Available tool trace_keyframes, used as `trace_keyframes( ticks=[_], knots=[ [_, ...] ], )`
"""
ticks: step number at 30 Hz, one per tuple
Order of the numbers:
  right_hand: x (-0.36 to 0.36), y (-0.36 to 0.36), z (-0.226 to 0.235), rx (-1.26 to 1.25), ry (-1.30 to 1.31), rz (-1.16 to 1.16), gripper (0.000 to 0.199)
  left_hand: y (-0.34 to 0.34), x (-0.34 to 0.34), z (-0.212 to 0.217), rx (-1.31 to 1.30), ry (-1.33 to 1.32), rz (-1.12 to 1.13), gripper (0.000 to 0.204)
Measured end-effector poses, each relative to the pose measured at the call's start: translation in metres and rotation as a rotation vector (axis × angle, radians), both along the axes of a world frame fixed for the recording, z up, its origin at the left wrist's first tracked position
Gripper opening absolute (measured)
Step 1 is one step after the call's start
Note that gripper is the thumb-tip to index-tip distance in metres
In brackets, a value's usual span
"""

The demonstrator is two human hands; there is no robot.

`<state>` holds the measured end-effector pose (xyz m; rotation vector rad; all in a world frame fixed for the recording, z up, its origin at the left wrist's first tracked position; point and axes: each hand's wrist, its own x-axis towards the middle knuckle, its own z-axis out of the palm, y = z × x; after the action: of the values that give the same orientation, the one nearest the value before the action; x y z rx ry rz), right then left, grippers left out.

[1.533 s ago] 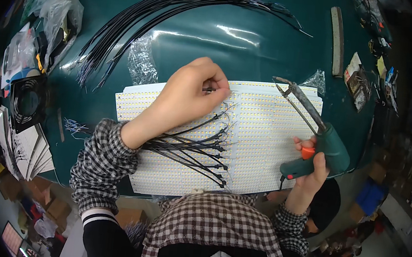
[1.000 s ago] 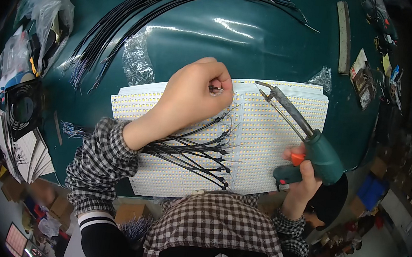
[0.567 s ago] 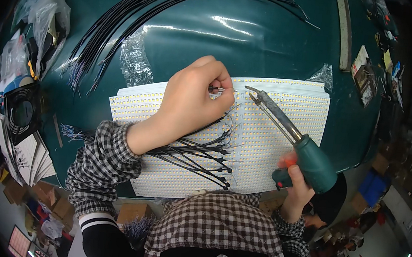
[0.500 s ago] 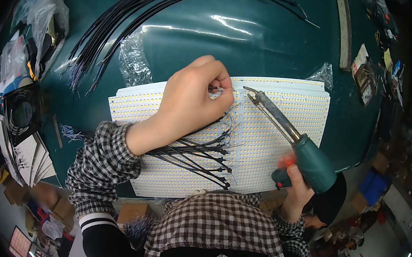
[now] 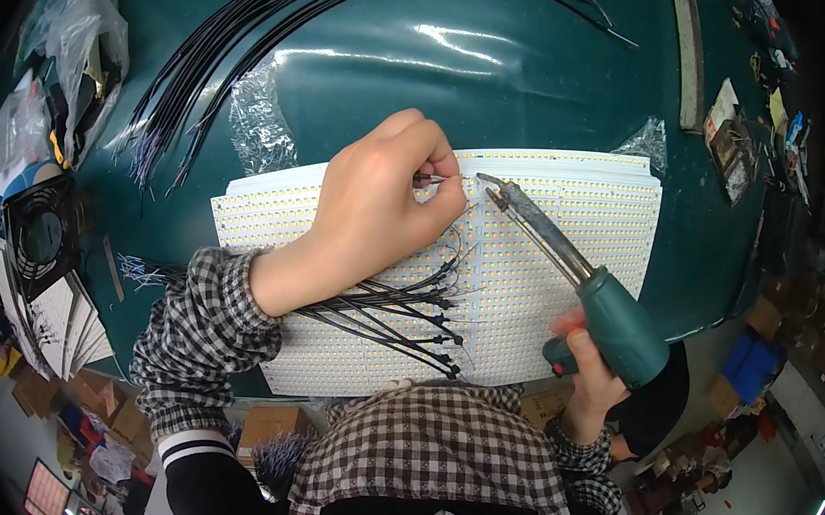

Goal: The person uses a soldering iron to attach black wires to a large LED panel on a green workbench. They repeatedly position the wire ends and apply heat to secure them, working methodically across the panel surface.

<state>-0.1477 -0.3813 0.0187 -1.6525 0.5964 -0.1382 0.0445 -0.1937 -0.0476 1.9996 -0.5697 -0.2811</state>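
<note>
My left hand [image 5: 384,189] is closed in a pinch on a thin black cable [image 5: 425,179] over the upper middle of a white LED board [image 5: 562,273]. My right hand [image 5: 589,372] grips the handle of a green soldering gun [image 5: 623,330], its fingers wrapped round the grip. The iron's tip points left, just right of my left fingertips and close to the board's middle strip; whether it touches cannot be made out. Several black cables [image 5: 377,312] run under my left forearm, their ends in a row along that strip. The board lies on a stack of like boards.
A bundle of long black cables [image 5: 245,34] curves across the far side of the green table [image 5: 371,82]. At the left are clear plastic bags [image 5: 83,42] and a black fan [image 5: 37,226]. A worn soldering-supplies box [image 5: 733,145] and a flat strip [image 5: 688,55] lie at the right.
The soldering gun in my right hand has moved slightly left, its tip closer to my left fingertips. My left hand keeps its pinch, with almost no shift.
</note>
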Motion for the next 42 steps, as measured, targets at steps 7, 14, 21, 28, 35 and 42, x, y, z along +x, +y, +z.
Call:
trace_keyframes(
  ticks=[7,14,21,28,35,42],
  knots=[
    [0.003,0.001,-0.001,-0.141,0.041,0.004,0.039,-0.001,0.0,-0.002,-0.003,-0.004,-0.008,0.014],
    [0.001,0.001,-0.003,-0.123,0.025,0.009,0.039,-0.001,0.0,0.0,0.007,-0.004,-0.002,0.016],
    [-0.001,-0.001,-0.007,-0.114,0.001,0.054,0.037,-0.002,0.0,0.001,0.032,0.006,0.0,0.017],
    [-0.003,-0.002,-0.008,-0.125,0.024,0.069,0.038,-0.003,0.0,0.001,0.019,0.021,0.007,0.017],
    [-0.009,-0.002,-0.008,-0.115,0.051,-0.003,0.043,-0.004,-0.002,0.0,0.014,0.03,0.001,0.014],
    [-0.009,-0.007,-0.01,0.024,0.017,-0.072,0.048,-0.003,-0.006,0.0,0.037,0.053,0.005,0.016]
  ],
)
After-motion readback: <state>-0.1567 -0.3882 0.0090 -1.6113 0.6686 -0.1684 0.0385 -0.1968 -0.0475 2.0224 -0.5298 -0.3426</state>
